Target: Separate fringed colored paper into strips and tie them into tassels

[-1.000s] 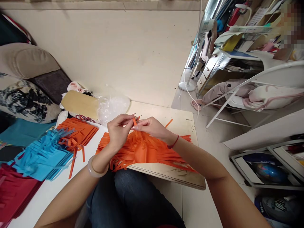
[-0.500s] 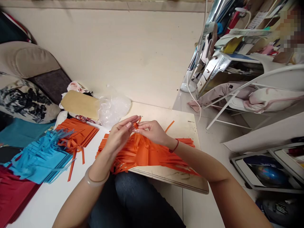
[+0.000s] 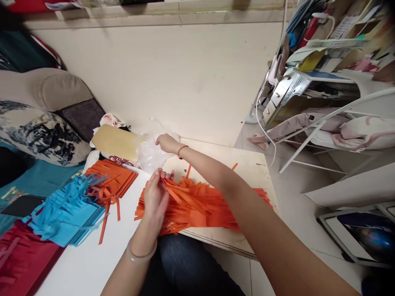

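Clamped left hand [image 3: 156,195] on orange fringe [image 3: 182,195], best pinched steadily; poised right hand [image 3: 168,144] beyond, by plastic bag [image 3: 148,154], with indiscernible grip.

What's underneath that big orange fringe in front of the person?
A pale board lies under the fringe; its bare surface shows beyond the far side and along part of the near side. Anything else beneath is covered and can't be seen.

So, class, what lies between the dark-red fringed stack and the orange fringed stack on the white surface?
The head view shows a bright-blue fringed stack between them.
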Motion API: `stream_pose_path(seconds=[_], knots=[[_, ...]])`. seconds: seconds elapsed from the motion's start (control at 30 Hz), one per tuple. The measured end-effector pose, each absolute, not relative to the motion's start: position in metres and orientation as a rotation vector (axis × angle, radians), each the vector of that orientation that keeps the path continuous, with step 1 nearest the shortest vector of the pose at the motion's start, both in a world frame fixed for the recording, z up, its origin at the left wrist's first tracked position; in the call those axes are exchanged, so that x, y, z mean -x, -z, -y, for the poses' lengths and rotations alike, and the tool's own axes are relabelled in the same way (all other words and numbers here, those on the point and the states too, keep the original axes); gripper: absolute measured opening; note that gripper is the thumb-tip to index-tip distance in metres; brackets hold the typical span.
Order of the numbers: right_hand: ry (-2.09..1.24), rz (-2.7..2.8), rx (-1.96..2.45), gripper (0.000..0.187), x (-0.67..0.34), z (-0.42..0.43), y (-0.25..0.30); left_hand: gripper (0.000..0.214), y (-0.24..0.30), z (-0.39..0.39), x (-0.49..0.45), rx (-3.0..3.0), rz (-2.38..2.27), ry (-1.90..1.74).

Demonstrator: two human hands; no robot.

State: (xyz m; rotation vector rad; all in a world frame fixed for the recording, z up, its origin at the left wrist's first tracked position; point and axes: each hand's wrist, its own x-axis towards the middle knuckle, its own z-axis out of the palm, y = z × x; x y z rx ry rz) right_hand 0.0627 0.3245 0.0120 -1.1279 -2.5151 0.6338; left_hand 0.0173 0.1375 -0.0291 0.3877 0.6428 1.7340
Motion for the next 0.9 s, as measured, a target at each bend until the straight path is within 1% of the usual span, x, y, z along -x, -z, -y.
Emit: stream_pose_path(seconds=[0.1, 0.3, 0.47, 0.57, 0.63, 0.73, 0.77, 0.8, 0.9], knots=[[-0.56, 2.542, 1.181, 0.023, -0.036, -0.342, 0.001, 0.021, 0.032, -0.13, -0.031, -0.426, -0.665, -1.67], [-0.528, 2.558, 1.16, 0.019, -0.034, -0.35, 0.019, 0.023, 0.031, -0.122, -0.045, -0.497, -0.686, -1.617], [-0.547, 2.504, 1.092, 0.015, -0.037, -0.356, 0.011, 0.024, 0.03, -0.124, -0.049, -0.515, -0.693, -1.618], [-0.581, 2.411, 1.042, 0.021, -0.056, -0.34, 0.0, 0.025, 0.031, -0.124, -0.049, -0.582, -0.723, -1.604], [-0.696, 2.303, 0.986, 0.027, -0.082, -0.312, -0.008, 0.024, 0.031, -0.122, -0.049, -0.655, -0.734, -1.597], [-1.224, 2.014, 0.793, 0.028, -0.137, -0.251, -0.018, 0.02, 0.031, -0.117, -0.051, -0.834, -0.767, -1.607], [-1.337, 1.947, 0.768, 0.027, -0.156, -0.229, -0.021, 0.019, 0.031, -0.115, -0.053, -0.914, -0.8, -1.612], [-1.403, 1.883, 0.772, 0.025, -0.173, -0.208, -0.022, 0.019, 0.031, -0.112, -0.054, -0.992, -0.84, -1.61], [-1.42, 1.699, 0.818, 0.017, -0.207, -0.161, -0.022, 0.019, 0.03, -0.101, -0.062, -1.163, -0.957, -1.563]])
